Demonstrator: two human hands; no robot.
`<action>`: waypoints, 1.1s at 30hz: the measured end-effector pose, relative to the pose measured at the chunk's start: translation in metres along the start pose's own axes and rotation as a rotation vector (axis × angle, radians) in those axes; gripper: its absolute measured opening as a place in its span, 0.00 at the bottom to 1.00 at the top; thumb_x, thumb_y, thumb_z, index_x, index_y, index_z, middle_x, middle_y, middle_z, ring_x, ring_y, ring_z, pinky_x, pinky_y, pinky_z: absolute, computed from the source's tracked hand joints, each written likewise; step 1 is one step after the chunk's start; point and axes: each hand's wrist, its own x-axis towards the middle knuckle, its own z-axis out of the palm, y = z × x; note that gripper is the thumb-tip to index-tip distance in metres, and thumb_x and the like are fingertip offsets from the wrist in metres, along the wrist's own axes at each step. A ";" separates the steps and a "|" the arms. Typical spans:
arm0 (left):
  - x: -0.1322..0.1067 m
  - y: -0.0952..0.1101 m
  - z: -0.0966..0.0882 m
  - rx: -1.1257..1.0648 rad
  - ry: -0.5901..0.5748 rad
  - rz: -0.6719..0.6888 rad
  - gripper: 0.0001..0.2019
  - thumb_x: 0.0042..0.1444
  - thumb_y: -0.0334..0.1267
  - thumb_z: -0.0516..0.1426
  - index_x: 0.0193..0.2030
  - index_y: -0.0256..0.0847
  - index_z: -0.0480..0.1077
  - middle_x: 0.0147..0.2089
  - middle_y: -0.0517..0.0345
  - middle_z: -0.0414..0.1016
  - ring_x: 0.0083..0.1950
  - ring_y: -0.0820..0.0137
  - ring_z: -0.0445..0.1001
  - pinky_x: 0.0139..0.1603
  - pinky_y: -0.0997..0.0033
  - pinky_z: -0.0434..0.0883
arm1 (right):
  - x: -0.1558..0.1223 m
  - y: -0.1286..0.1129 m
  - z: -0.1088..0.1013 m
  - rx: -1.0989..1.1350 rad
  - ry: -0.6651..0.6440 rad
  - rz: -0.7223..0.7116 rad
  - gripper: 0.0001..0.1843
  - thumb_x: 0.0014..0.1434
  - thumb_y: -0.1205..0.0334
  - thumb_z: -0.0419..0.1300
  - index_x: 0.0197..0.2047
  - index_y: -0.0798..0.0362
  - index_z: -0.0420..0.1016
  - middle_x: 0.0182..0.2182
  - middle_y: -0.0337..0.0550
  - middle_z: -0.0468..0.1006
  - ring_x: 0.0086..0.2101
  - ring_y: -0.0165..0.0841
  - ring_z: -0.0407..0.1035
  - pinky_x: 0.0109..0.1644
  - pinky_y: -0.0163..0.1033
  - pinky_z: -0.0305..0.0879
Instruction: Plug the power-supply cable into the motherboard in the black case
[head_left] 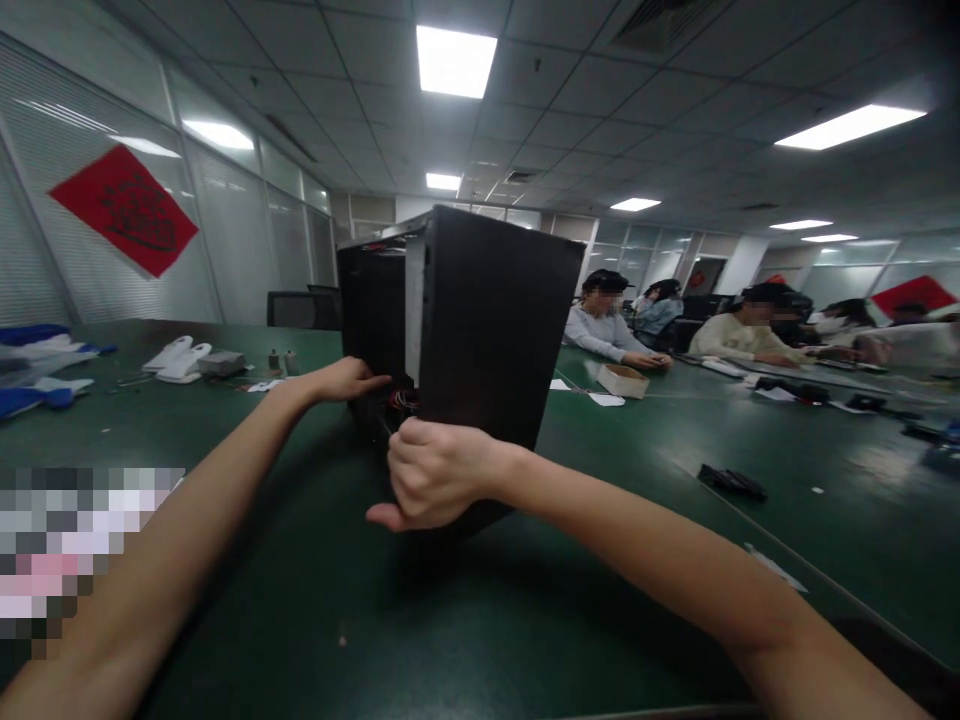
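Observation:
A black computer case (487,320) stands upright on the dark green table (300,600) in front of me, its open side turned to the left. My right hand (431,475) is closed round the case's near bottom corner, fingers wrapped over the panel edge. My left hand (346,380) reaches to the open side at the lower part, fingers stretched forward and touching the case's frame near some red and black wires (403,400). What lies inside the case is mostly hidden.
White and blue items (45,365) and small parts (217,362) lie at the far left. Several people sit at the table's right, with a small cardboard box (622,380) and black parts (731,482) on the table. A black chair (296,308) stands behind.

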 end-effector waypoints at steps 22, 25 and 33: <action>-0.027 0.062 -0.022 0.146 -0.443 -0.019 0.28 0.56 0.56 0.59 0.54 0.37 0.78 0.51 0.45 0.81 0.48 0.57 0.78 0.44 0.67 0.71 | -0.192 0.009 -0.013 -0.156 -0.443 0.553 0.28 0.68 0.41 0.54 0.28 0.55 0.76 0.26 0.47 0.76 0.31 0.37 0.64 0.40 0.45 0.50; -0.026 0.064 -0.015 0.145 -0.476 -0.109 0.33 0.52 0.61 0.60 0.54 0.34 0.78 0.51 0.41 0.81 0.47 0.56 0.79 0.43 0.66 0.71 | -0.177 -0.017 0.003 -0.194 -0.398 0.772 0.30 0.68 0.38 0.53 0.30 0.57 0.76 0.25 0.48 0.77 0.29 0.36 0.65 0.42 0.44 0.51; -0.008 0.070 0.002 0.078 -0.361 -0.026 0.25 0.53 0.56 0.62 0.47 0.36 0.79 0.45 0.45 0.83 0.40 0.60 0.79 0.37 0.68 0.70 | -0.227 0.010 0.047 -0.066 -0.379 0.837 0.25 0.70 0.47 0.52 0.33 0.56 0.79 0.26 0.48 0.79 0.28 0.35 0.67 0.42 0.43 0.51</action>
